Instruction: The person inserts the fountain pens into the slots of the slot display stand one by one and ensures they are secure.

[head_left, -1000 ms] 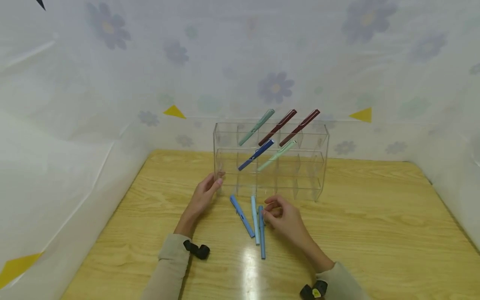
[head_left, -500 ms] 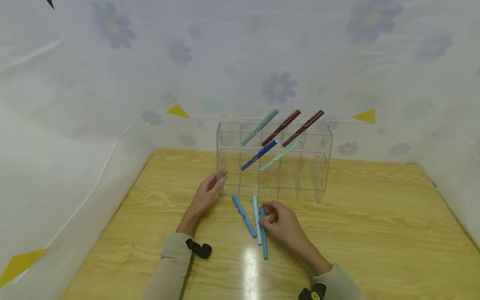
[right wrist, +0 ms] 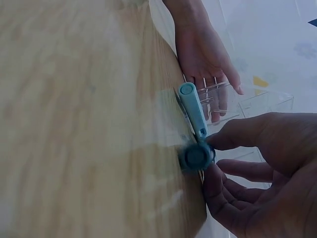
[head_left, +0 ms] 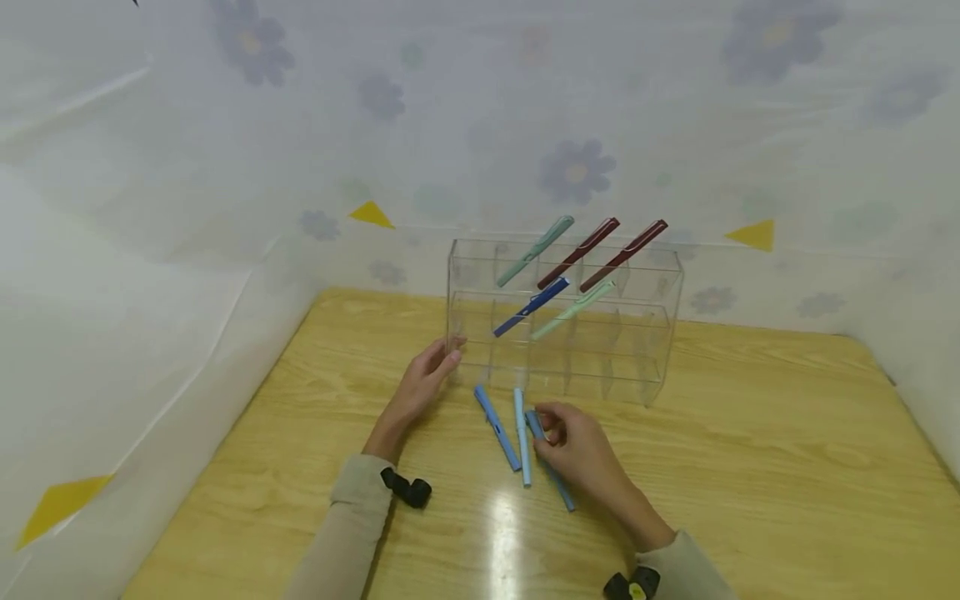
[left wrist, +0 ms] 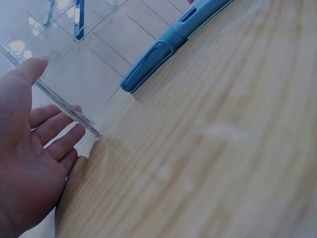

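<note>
My right hand [head_left: 581, 446] pinches the upper part of a grey-blue pen [head_left: 560, 485] between thumb and fingers; the pen lies slanted on the table. Just left of it are a light blue pen [head_left: 522, 437] and a mid-blue pen [head_left: 498, 429]. A clear acrylic pen rack [head_left: 667, 367] stands behind them. At its left side is my left hand [head_left: 422, 379], thumb in front and loosely extended fingers touching the side edge [left wrist: 69, 109]. Resting in the rack's upper tiers are a teal pen [head_left: 535, 252], two dark red pens [head_left: 577, 254], a dark blue pen [head_left: 531, 307] and a pale green pen [head_left: 573, 310].
A wood-grain table [head_left: 750, 467] carries everything. White flowered sheeting [head_left: 480, 125] hangs behind and along both sides, with yellow triangles [head_left: 752, 235] on it. Black wrist cameras [head_left: 408, 490] sit on both sleeves.
My right hand has closed in on the grey-blue pen and pinches it. That pen's near end has swung right, away from the light blue pen. My left hand stays at the rack; the head view has shifted slightly.
</note>
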The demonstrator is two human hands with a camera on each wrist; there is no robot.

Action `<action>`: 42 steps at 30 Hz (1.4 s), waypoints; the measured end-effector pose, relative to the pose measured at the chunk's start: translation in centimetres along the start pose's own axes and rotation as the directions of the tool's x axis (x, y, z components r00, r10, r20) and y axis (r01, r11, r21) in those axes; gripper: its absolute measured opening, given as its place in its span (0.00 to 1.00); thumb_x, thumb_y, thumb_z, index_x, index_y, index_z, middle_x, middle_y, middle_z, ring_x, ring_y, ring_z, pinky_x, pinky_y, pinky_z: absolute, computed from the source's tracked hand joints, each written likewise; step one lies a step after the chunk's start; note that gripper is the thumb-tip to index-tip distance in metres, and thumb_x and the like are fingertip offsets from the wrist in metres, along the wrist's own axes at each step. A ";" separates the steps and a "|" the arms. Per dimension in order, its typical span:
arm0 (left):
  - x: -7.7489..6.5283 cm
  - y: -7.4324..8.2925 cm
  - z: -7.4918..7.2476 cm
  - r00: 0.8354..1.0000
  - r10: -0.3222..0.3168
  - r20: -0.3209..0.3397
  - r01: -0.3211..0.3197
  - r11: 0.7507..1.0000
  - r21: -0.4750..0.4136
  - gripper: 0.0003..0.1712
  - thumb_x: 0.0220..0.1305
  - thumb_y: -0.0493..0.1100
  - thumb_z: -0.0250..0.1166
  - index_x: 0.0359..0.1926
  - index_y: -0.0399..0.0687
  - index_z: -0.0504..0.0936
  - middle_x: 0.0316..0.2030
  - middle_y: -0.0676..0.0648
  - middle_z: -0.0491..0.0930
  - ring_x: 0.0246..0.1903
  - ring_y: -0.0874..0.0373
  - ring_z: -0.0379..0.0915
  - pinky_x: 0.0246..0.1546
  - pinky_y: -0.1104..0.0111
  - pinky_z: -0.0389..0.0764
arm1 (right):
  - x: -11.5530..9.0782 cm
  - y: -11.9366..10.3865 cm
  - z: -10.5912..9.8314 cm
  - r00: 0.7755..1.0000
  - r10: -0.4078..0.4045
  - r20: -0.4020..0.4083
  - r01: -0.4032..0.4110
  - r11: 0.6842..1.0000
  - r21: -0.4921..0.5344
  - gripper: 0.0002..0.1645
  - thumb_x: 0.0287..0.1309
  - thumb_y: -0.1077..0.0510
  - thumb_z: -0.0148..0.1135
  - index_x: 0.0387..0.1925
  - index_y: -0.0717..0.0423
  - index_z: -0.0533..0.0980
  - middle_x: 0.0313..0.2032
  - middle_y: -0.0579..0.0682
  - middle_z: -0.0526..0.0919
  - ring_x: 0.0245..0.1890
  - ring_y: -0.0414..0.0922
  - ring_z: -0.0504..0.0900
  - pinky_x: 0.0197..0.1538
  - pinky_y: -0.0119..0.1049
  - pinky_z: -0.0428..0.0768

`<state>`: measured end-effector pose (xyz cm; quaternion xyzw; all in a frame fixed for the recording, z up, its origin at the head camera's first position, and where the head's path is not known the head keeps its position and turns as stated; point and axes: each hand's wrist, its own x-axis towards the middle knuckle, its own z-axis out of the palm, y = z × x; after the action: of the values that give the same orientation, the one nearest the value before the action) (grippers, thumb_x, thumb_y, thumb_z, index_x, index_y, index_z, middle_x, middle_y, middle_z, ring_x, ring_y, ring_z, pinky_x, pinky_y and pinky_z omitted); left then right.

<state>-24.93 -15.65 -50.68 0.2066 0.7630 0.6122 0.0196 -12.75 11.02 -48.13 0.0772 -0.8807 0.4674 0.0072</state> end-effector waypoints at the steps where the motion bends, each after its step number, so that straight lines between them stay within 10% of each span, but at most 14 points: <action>1: 0.1 0.0 0.1 1.000 0.002 0.003 -0.002 1.000 0.000 0.27 0.82 0.47 0.53 0.72 0.38 0.70 0.69 0.40 0.72 0.69 0.44 0.68 0.69 0.50 0.68 | 0.0 0.0 -0.1 1.000 -0.001 0.002 0.001 1.000 0.003 0.25 0.53 0.73 0.71 0.55 0.69 0.80 0.37 0.52 0.83 0.31 0.40 0.78 0.33 0.30 0.79; 20: -0.2 0.1 0.0 1.000 0.001 0.001 -0.001 1.000 0.001 0.27 0.82 0.45 0.53 0.73 0.34 0.68 0.70 0.38 0.71 0.69 0.41 0.67 0.69 0.48 0.67 | 0.1 0.5 -0.6 1.000 0.020 -0.011 -0.019 1.000 0.024 0.24 0.51 0.72 0.66 0.54 0.64 0.82 0.36 0.49 0.84 0.32 0.40 0.80 0.35 0.30 0.81; 42: -0.2 0.4 0.0 1.000 -0.002 0.016 0.002 1.000 0.009 0.28 0.82 0.47 0.53 0.74 0.36 0.67 0.71 0.39 0.70 0.70 0.44 0.66 0.69 0.48 0.67 | 0.5 0.0 -5.9 0.999 0.037 0.006 -0.037 0.925 0.379 0.31 0.66 0.70 0.59 0.69 0.57 0.70 0.49 0.65 0.74 0.41 0.63 0.87 0.36 0.37 0.86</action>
<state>-24.65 -15.61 -50.31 0.2109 0.7659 0.6069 0.0253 -13.55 15.83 -44.73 0.0604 -0.7752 0.6286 -0.0162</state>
